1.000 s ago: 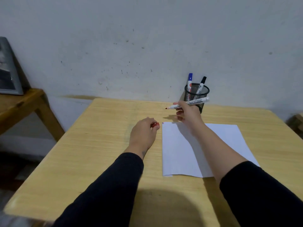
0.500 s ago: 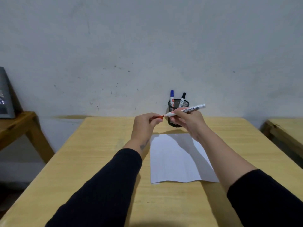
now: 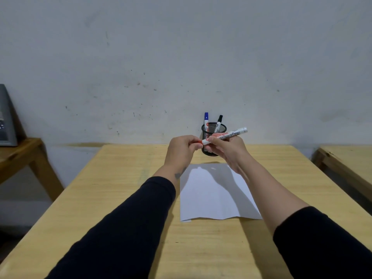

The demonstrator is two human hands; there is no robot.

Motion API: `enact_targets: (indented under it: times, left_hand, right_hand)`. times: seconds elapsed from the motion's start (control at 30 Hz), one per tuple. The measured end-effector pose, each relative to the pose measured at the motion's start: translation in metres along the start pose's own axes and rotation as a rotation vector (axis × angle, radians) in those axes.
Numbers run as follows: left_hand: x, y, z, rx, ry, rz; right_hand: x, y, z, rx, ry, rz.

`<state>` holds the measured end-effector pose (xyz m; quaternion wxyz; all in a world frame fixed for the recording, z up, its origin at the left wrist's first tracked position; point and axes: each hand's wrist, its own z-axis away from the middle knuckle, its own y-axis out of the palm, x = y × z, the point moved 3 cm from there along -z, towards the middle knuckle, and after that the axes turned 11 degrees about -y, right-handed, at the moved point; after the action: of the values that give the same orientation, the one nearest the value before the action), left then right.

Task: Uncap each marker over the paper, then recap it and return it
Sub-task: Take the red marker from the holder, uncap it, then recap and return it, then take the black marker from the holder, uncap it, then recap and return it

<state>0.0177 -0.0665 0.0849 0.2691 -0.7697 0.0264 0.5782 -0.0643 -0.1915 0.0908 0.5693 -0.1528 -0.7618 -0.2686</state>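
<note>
Both hands are raised above the far edge of the white paper (image 3: 213,194). My right hand (image 3: 227,150) grips the barrel of a white marker (image 3: 231,134) that points up to the right. My left hand (image 3: 182,148) pinches the red cap (image 3: 199,141), which sits on the marker's left end. Behind the hands stands a black mesh pen holder (image 3: 212,130) with a blue-capped marker (image 3: 206,118) and a black-capped marker (image 3: 219,121) upright in it.
The wooden table (image 3: 124,198) stands against a pale, scuffed wall. A second wooden table (image 3: 346,158) is at the right. At the left a lower wooden stand (image 3: 22,156) carries a grey device (image 3: 6,119).
Both hands rose from the table. My left hand brought the red cap to the marker's tip and it now sits on the end. The view tilted upward.
</note>
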Motion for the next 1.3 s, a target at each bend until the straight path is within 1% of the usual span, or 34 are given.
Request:
enact_targets:
  times: [0.13, 0.17, 0.2, 0.23, 0.33, 0.37, 0.4, 0.43, 0.47, 0.5, 0.53, 0.6, 0.67, 0.73, 0.8, 0.87, 0.93, 1.07, 1.17, 1.3]
  left_hand:
    - [0.005, 0.003, 0.002, -0.035, -0.02, -0.002]
    - [0.005, 0.003, 0.0, -0.045, -0.024, -0.012]
    - [0.004, 0.002, -0.003, -0.051, -0.029, -0.023]
    - [0.002, 0.0, -0.006, -0.052, -0.036, -0.033]
    - [-0.007, -0.004, -0.017, -0.064, -0.041, -0.059]
    - [-0.011, -0.004, -0.019, -0.07, -0.03, -0.074]
    - [-0.014, -0.004, -0.022, -0.068, -0.021, -0.085]
    - [-0.018, -0.003, -0.025, -0.057, -0.008, -0.093]
    - [-0.022, -0.001, -0.027, -0.044, 0.008, -0.099]
    - [-0.027, 0.001, -0.029, -0.035, 0.03, -0.107]
    - [-0.032, 0.002, -0.031, -0.033, 0.053, -0.106]
    - [-0.039, 0.005, -0.037, -0.069, 0.085, -0.056]
    - [-0.042, 0.006, -0.043, -0.13, 0.076, 0.016]
    - [-0.037, 0.011, -0.051, -0.142, 0.042, 0.023]
    - [-0.029, 0.023, -0.058, -0.106, 0.0, -0.015]
    - [-0.019, 0.038, -0.064, -0.068, -0.047, -0.042]
    - [-0.01, 0.052, -0.071, -0.035, -0.086, -0.084]
    - [0.006, 0.075, -0.086, 0.022, -0.166, -0.083]
    - [0.016, 0.087, -0.097, -0.006, -0.143, -0.027]
    - [0.023, 0.095, -0.102, 0.007, -0.099, 0.039]
  right_hand:
    - [-0.003, 0.0, 0.0, -0.018, 0.028, 0.012]
    - [-0.004, -0.001, 0.0, -0.035, 0.034, 0.068]
    - [-0.003, -0.002, -0.001, -0.056, 0.025, 0.181]
    - [0.0, -0.004, -0.001, -0.074, -0.01, 0.363]
    - [0.017, -0.005, -0.003, -0.119, -0.188, 1.059]
    - [0.024, -0.002, -0.003, -0.153, -0.266, 1.226]
    - [0.03, 0.001, -0.004, -0.173, -0.373, 1.328]
    - [0.034, 0.006, -0.006, -0.161, -0.521, 1.383]
    - [0.034, 0.009, -0.01, -0.118, -0.652, 1.438]
    - [0.033, 0.01, -0.015, -0.082, -0.733, 1.485]
    - [0.031, 0.009, -0.021, -0.068, -0.763, 1.5]
    - [0.032, 0.004, -0.033, -0.074, -0.731, 1.477]
    - [0.038, 0.002, -0.044, -0.095, -0.704, 1.395]
    - [0.048, 0.0, -0.057, -0.172, -0.671, 1.197]
    - [0.059, -0.004, -0.073, -0.255, -0.616, 0.992]
    - [0.067, -0.007, -0.089, -0.302, -0.557, 0.856]
    - [0.067, -0.01, -0.101, -0.329, -0.482, 0.769]
    - [0.04, -0.02, -0.118, -0.316, -0.269, 0.781]
    - [0.013, -0.03, -0.123, -0.324, -0.153, 0.804]
    - [-0.009, -0.034, -0.122, -0.33, -0.076, 0.831]
